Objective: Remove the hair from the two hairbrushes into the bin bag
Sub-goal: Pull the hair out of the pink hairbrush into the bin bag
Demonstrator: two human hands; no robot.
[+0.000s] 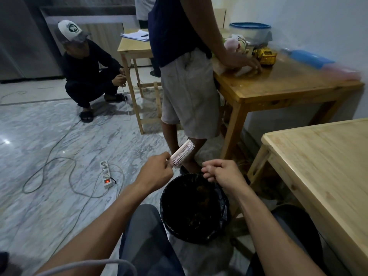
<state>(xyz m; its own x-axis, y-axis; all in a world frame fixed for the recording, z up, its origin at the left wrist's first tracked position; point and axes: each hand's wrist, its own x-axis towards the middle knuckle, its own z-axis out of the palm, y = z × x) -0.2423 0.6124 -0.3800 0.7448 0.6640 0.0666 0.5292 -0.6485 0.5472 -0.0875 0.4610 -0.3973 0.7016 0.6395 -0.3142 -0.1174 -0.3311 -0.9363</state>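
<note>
- My left hand (157, 172) has its fingers curled round the handle of the pink hairbrush (182, 154); the brush head tilts up and to the right, bristles facing right.
- My right hand (221, 172) has its fingers curled inward with the tips drawn together, as in a pinch; I cannot tell whether any hair is between them.
- That right hand sits just above the far rim of the bin bag (223, 212), a black liner in a bin on the floor between my knees; brownish clumps lie inside it.
- I see only one brush.
- Just beyond the bin a standing person (189, 76) in grey shorts blocks the far side, one hand resting on a dark wooden table (288, 84) that carries a blue-lidded tub (251, 31) and a yellow toy (265, 55).
- A pale wooden table (322, 166) edges in close on the right, its corner near my right forearm.
- On the left, a power strip (106, 175) and looping cables (49, 166) lie on the marble floor (39, 126); a crouching person (87, 72) is far left.
- Open floor lies to the near left.
</note>
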